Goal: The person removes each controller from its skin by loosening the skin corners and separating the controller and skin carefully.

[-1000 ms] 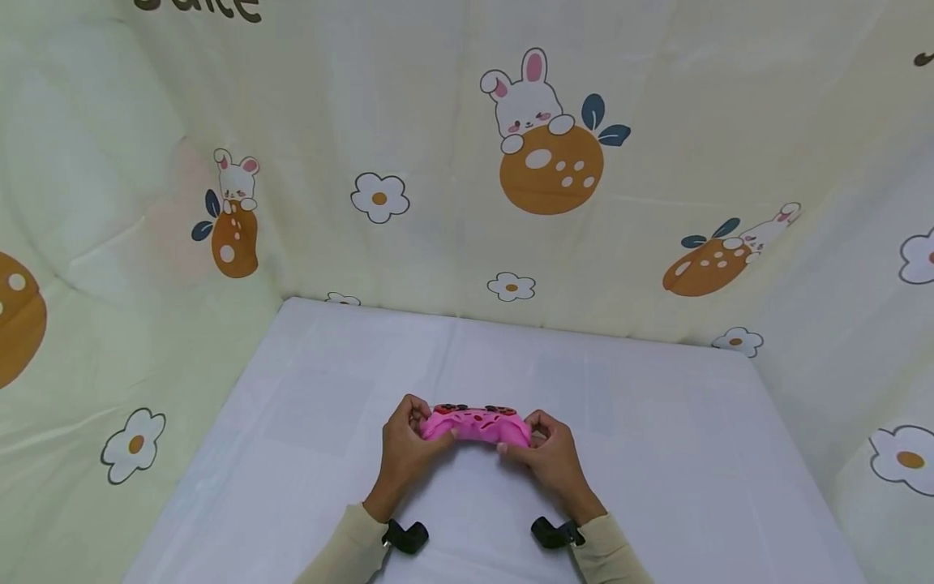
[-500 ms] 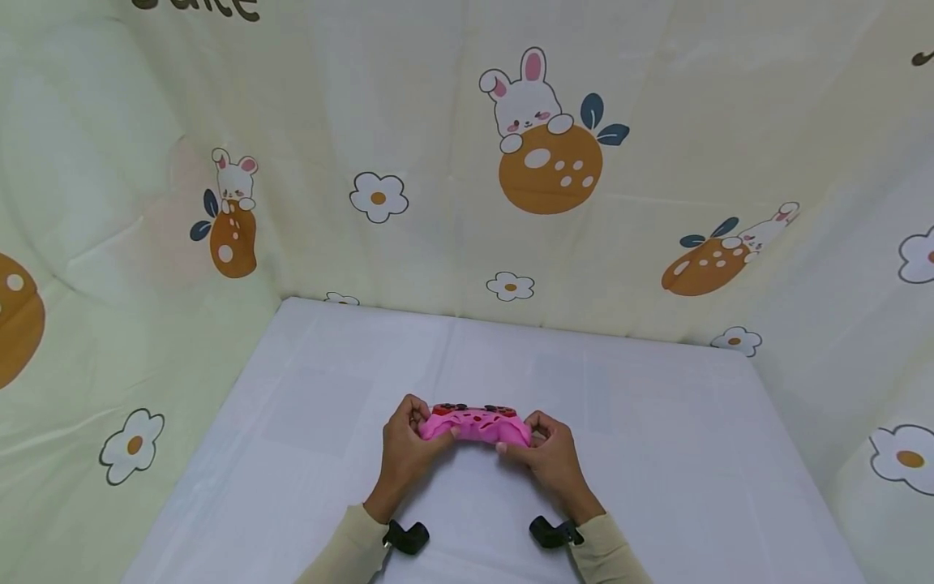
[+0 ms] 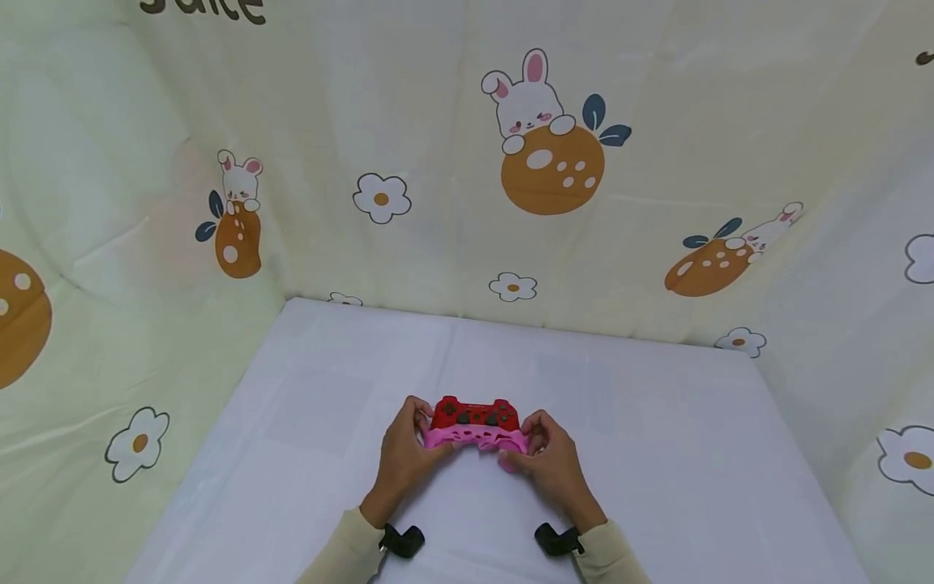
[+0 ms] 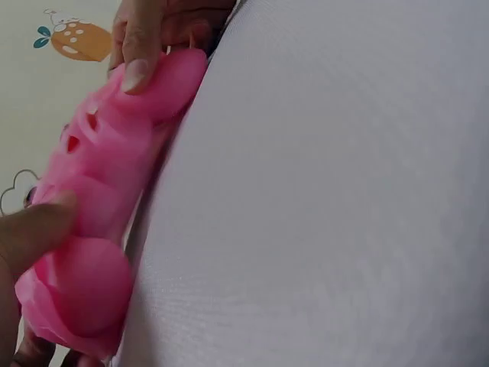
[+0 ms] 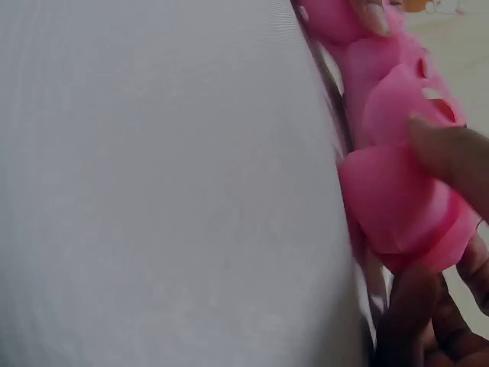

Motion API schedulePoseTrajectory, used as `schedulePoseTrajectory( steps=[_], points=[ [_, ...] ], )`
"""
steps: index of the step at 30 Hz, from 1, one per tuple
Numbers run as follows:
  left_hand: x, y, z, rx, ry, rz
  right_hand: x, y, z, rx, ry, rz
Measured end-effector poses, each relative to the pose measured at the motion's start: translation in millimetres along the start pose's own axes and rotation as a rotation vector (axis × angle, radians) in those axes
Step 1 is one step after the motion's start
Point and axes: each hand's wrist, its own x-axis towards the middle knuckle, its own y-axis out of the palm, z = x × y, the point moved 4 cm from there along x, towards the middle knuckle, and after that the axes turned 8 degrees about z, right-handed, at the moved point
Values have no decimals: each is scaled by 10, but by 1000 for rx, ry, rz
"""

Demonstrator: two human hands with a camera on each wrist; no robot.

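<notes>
A red game controller (image 3: 476, 414) with dark buttons and sticks sits partly inside a pink silicone cover (image 3: 477, 435), low over the white table. Its red face shows at the far side, while the cover bunches along the near side and over the handles. My left hand (image 3: 405, 445) grips the left handle, thumb pressed on the pink cover (image 4: 99, 199). At the right handle my right hand (image 3: 552, 457) holds the cover between thumb and fingers. The right wrist view shows that thumb (image 5: 447, 153) lying on the folded silicone. The controller's underside is hidden.
A white cloth covers the table (image 3: 328, 389). Behind and at both sides hangs a cream curtain (image 3: 438, 97) printed with rabbits, oranges and flowers. Black wrist cameras (image 3: 404, 541) are strapped at both cuffs.
The pink cover has been drawn back toward the person, and the controller has tipped up, so much more of its red face shows. Both hands stay at the handles.
</notes>
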Motion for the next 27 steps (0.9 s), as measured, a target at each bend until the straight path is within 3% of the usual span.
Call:
schedulePoseTrajectory(
  steps=[3,7,12,17,23,27],
  points=[
    [-6,1,-31,51,39,11,-31,-2,89,-121,-28,-27],
    [-28,0,-103,118,136,49,-53,-12,260,-275,-117,-47],
    [-72,-14,-163,262,186,99,-68,0,392,-381,-221,-38],
    [-111,-37,-176,358,216,135,-81,28,415,-419,-267,-45],
    [-114,-48,-199,387,324,59,-113,22,425,-394,-241,-35],
    [-120,-45,-195,396,345,34,-128,19,417,-395,-237,-28]
  ],
)
